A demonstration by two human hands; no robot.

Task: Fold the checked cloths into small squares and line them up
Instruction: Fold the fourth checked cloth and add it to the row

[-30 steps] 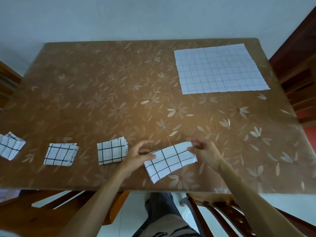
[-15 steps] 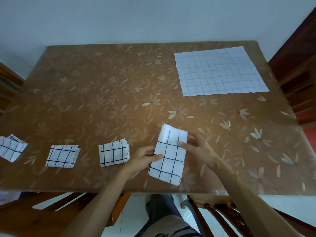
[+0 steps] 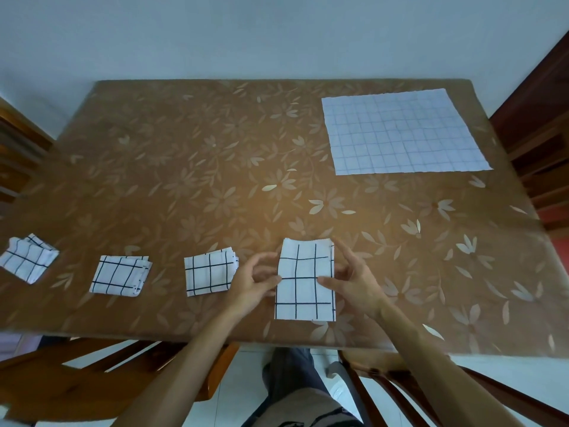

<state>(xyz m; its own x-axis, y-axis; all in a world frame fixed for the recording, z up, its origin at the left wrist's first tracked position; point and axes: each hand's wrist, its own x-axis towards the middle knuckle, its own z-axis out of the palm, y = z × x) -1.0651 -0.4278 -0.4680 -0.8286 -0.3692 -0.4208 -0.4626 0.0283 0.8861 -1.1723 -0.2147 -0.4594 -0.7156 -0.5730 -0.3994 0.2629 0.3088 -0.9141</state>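
A white cloth with black checks, folded into a narrow strip (image 3: 304,278), lies lengthwise near the table's front edge. My left hand (image 3: 255,280) pinches its left edge at mid-length. My right hand (image 3: 354,282) rests a thumb on its right side at the same height, fingers spread. Three folded checked squares stand in a row to the left: one (image 3: 210,275) beside my left hand, one (image 3: 120,275) further left, one (image 3: 27,261) at the far left edge. An unfolded checked cloth (image 3: 403,132) lies flat at the back right.
The brown flower-patterned table (image 3: 200,180) fills the view. Wooden chairs stand at the front left (image 3: 77,374), front right (image 3: 385,383), far left (image 3: 15,149) and far right (image 3: 535,143). A pale wall runs behind the table.
The folded strip has turned from slanting across the table to lying lengthwise, straight away from me. Both hands have shifted to its middle. The three folded squares have stayed put.
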